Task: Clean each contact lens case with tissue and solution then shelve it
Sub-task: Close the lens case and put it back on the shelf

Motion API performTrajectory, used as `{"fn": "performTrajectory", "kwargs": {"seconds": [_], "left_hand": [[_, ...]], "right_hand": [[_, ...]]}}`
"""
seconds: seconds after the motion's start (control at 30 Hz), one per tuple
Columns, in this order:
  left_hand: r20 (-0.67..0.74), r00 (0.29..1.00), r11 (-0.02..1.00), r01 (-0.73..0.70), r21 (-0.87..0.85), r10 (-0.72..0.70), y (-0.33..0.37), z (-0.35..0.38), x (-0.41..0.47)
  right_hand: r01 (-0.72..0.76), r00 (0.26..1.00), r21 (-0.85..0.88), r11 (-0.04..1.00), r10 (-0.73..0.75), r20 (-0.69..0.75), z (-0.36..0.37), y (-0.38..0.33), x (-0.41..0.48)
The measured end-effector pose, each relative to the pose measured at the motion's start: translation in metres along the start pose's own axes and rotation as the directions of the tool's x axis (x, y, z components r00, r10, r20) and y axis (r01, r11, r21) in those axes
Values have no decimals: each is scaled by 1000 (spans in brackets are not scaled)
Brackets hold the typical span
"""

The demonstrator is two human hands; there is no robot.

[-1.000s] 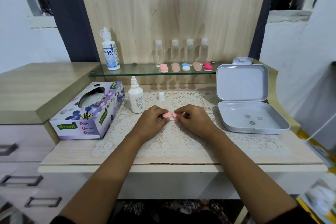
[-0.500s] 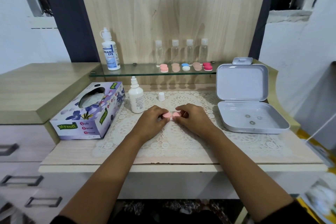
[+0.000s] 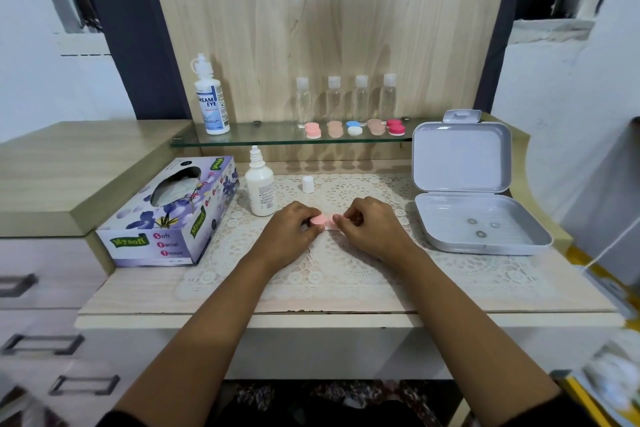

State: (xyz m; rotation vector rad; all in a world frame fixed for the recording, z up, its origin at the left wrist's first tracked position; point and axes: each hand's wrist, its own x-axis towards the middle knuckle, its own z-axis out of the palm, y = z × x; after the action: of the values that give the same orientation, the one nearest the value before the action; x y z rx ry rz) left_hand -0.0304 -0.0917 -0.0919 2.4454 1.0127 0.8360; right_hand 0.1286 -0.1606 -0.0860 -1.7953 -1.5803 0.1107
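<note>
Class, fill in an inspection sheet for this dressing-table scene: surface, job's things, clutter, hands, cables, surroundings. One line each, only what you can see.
Surface: wooden table under a lace mat.
Job's things: pink lens case over the mat; uncapped solution bottle, its cap beside it; tissue box; five cases on the glass shelf.
Clutter: open grey box; four clear bottles; Dream Eye bottle.
Hands: left hand and right hand both pinch the pink lens case.
Cables: thin white cord at the right edge, off the table.
Surroundings: drawers at left; wood panel behind.
</note>
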Motion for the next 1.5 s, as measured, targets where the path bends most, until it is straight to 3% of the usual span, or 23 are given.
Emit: {"fn": "performTrajectory", "kwargs": {"seconds": [0.27, 0.9, 1.07, 1.33, 1.5], "left_hand": [[-5, 1000, 1000, 6, 2, -6, 2, 0, 0], [56, 998, 999, 42, 10, -42, 2, -3, 0], [75, 995, 998, 58, 11, -58, 3, -7, 3], [-29, 980, 979, 193, -68, -195, 11, -19, 10], [-230, 955, 982, 185, -33, -188, 29, -37, 32]], "right_hand": [[83, 989, -13, 996, -81, 123, -2, 0, -1], [58, 996, -32, 998, -55, 67, 3, 4, 0], [42, 999, -119, 992, -40, 14, 6, 4, -1], [62, 998, -197, 978, -60, 14, 9, 6, -1], [81, 997, -205, 975, -82, 2, 12, 7, -1]]}}
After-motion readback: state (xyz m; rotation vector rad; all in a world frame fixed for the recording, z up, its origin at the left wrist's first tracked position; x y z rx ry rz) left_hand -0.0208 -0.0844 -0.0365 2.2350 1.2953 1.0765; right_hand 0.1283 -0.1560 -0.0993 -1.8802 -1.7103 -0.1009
